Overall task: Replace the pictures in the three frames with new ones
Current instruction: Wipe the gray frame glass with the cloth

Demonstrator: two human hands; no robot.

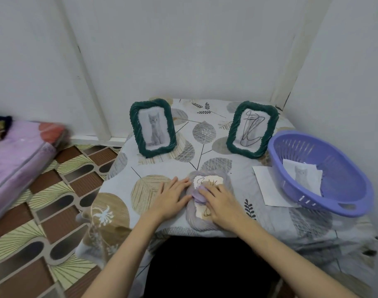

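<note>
The grip is made by the right hand (221, 198), whose curled fingers are pressed on the purple stand tab at the back of the grey frame (207, 201), laid face down on the desk (153, 168) with its long axis running away from the person; the left hand (173, 195) is laid flat with fingers spread just left of the grip, touching the frame's edge. Beyond the grip two green frames (153, 127) are stood upright, and to its right a cat picture (304, 176) is kept in the purple basket (355, 190).
</note>
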